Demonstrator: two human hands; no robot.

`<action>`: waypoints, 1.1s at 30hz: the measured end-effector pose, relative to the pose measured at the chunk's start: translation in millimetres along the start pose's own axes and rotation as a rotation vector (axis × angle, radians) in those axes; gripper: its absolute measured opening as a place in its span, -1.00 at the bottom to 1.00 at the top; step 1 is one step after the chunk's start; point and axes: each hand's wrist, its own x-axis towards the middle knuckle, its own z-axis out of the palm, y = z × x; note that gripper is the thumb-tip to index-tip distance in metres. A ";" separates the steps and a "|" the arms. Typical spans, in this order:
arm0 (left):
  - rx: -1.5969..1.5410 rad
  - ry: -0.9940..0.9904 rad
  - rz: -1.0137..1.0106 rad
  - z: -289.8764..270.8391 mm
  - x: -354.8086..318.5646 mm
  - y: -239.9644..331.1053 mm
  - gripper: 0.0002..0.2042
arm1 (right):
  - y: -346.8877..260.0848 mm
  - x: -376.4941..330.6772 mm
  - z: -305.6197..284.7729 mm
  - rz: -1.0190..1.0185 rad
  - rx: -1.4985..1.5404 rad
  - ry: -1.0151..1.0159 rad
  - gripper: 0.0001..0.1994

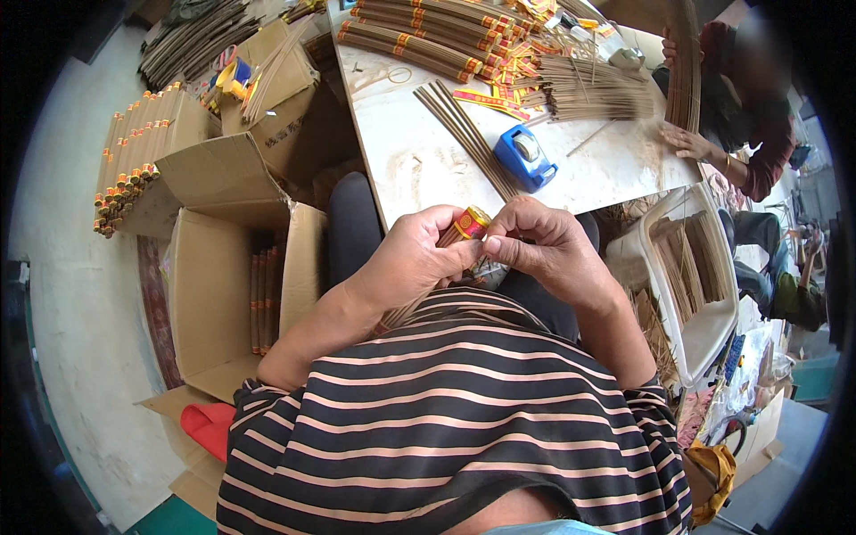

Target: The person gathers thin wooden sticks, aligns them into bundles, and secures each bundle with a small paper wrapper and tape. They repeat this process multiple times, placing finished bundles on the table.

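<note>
Left hand: closed around a bundle [466, 224] of thin brown sticks, fist [406, 250] near the wrapped end.
Right hand: narrow; thumb and forefinger [544, 241] brought together at the band's edge. Cannot tell what, if anything, is between them.
Bundle: over the lap, near the desk edge; red-and-gold band [473, 222] at the upper end, sticks slanting down left toward the striped shirt [446, 401].
Desk: white top [392, 147]; blue tape dispenser [526, 159] near the close edge, a few loose sticks [459, 129] just left of it.
Desk, far side: banded bundles [410, 49] stacked left; loose pile [597, 89] right.
Carton: open [201, 285], left of the person, banded bundles upright inside.
Tub: white [727, 316], right side, sticks within.
Co-worker: across the right corner, one hand [687, 141] at the desk edge, beside an upright sheaf [684, 80].
</note>
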 end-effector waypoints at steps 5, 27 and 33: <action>0.018 0.008 0.009 -0.9 -0.5 0.8 -0.69 | -2.4 0.8 4.3 0.005 -0.136 0.078 -0.85; 0.060 -0.009 -0.012 6.9 -1.7 7.0 -0.77 | -25.8 4.7 1.7 0.179 -0.447 0.101 -0.71; -0.010 -0.041 -0.040 5.3 -2.1 9.2 -0.80 | -19.8 6.1 -1.9 0.025 -0.588 0.108 -0.74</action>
